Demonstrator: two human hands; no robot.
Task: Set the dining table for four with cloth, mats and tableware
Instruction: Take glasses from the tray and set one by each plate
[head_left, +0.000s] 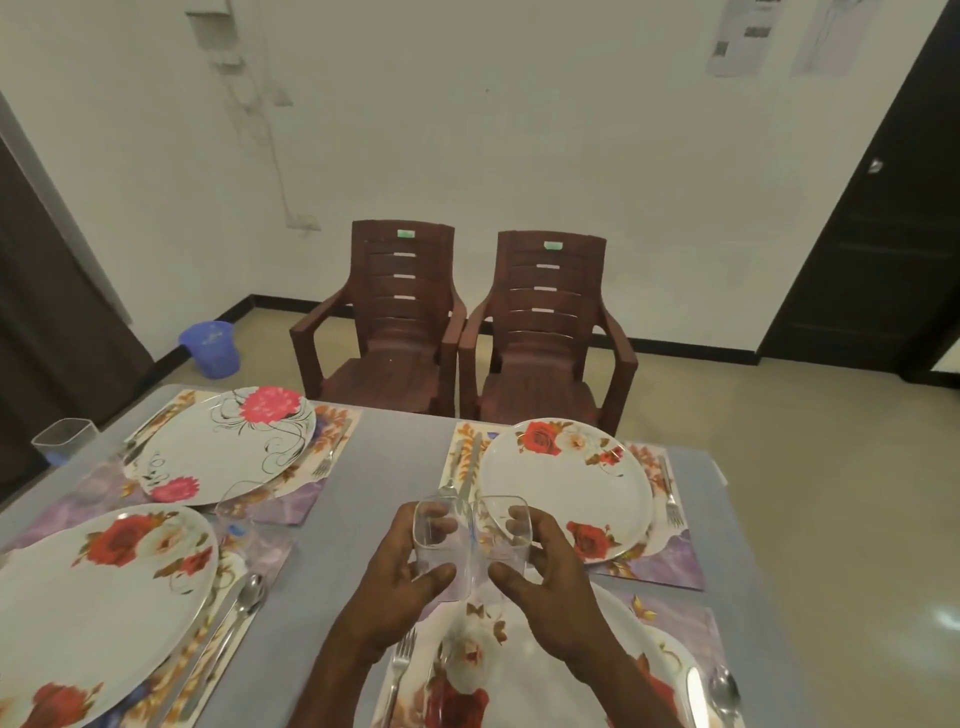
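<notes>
Over the middle of a dining table covered in a grey cloth (374, 467), we hold two clear tumblers side by side, their walls touching. Our left hand (400, 582) wraps the left glass (441, 530), fingers curled behind it and thumb across the front; our right hand (550, 577) grips the right glass (506, 525) the same way. Both glasses hang above the cloth between the far right plate (566, 488) and the near right plate (545, 670), lifted clear of the table.

Four floral mats carry four white plates with flower prints: the far left plate (228, 441) bears pink blooms, the near left plate (98, 608) red roses. A third clear glass (241, 512) stands upright between the two left plates. A fork (400, 670) lies just left of the near right plate, a spoon (724, 691) to its right. Another spoon (249, 597) rests beside the near left plate, and a fork (670, 499) beside the far right plate.

A clear square container (65, 439) sits at the table's far left edge. Beyond the table stand two brown plastic chairs (540, 332) against a white wall, with a blue bucket (210, 348) on the floor to their left.
</notes>
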